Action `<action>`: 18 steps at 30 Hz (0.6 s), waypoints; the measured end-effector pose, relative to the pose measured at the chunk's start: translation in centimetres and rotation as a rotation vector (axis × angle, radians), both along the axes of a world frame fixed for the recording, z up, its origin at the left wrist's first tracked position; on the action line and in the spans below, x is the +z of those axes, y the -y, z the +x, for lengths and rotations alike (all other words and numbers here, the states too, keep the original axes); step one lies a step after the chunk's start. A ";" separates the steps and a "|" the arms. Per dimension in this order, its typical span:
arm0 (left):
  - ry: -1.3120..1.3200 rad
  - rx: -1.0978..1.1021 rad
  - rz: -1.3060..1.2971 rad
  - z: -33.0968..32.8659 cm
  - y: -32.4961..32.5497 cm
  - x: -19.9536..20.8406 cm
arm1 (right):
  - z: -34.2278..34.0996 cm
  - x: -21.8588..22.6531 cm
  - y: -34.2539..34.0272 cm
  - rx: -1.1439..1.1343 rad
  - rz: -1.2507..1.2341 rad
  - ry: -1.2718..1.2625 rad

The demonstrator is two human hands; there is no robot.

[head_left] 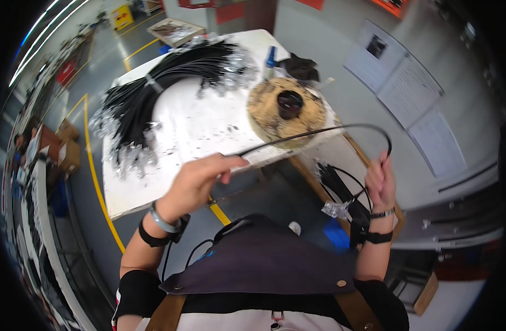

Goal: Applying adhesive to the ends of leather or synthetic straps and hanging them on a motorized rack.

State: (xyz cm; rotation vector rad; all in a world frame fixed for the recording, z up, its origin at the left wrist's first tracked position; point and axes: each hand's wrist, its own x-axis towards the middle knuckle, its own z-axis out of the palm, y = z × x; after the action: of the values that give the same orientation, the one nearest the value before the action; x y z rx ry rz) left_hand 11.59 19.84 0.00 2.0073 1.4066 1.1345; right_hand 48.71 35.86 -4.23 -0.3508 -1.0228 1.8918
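While your left hand [200, 179] pinches the black cable [326, 130] and your right hand [380, 182] curls its fingers round it, it arches between them, across your view of the round tan block [262, 110]; a slack pinch could let the bend spring free, and dipping it could snag the dark cup [290, 103].

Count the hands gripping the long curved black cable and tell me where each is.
2: the left hand by the front edge of the white table, and the right hand where the black cable bends down.
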 end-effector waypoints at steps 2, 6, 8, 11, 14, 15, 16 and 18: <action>-0.068 -0.096 -0.006 4.0 -2.2 -1.6 | -0.1 2.4 -0.8 -0.127 -0.121 -0.183; 0.078 -0.184 -0.065 11.5 -7.2 -4.2 | -1.6 4.7 -1.6 -0.202 -0.116 -0.248; 0.133 -0.233 -0.063 14.0 -9.3 -4.7 | -2.2 5.2 -1.6 -0.253 -0.105 -0.214; 0.151 -0.269 0.040 16.8 -11.0 -4.8 | -2.5 5.3 -2.0 -0.323 -0.094 -0.152; 0.102 -0.229 -0.027 18.9 -11.2 -3.7 | -2.5 5.0 -2.8 -0.352 -0.079 -0.196; 0.102 -0.219 -0.029 19.5 -11.4 -4.0 | -2.5 4.9 -3.0 -0.343 -0.081 -0.196; 0.104 -0.232 -0.014 20.0 -11.6 -4.5 | -2.5 4.7 -3.3 -0.362 -0.079 -0.217; 0.123 -0.210 -0.061 20.9 -11.8 -5.1 | -2.3 4.2 -4.1 -0.369 -0.082 -0.240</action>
State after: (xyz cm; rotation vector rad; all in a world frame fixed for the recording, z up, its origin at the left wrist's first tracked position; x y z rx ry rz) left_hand 32.46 31.63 -5.09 1.9550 1.1266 1.0888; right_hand 46.44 39.91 -0.01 -0.3249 -0.6699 1.5985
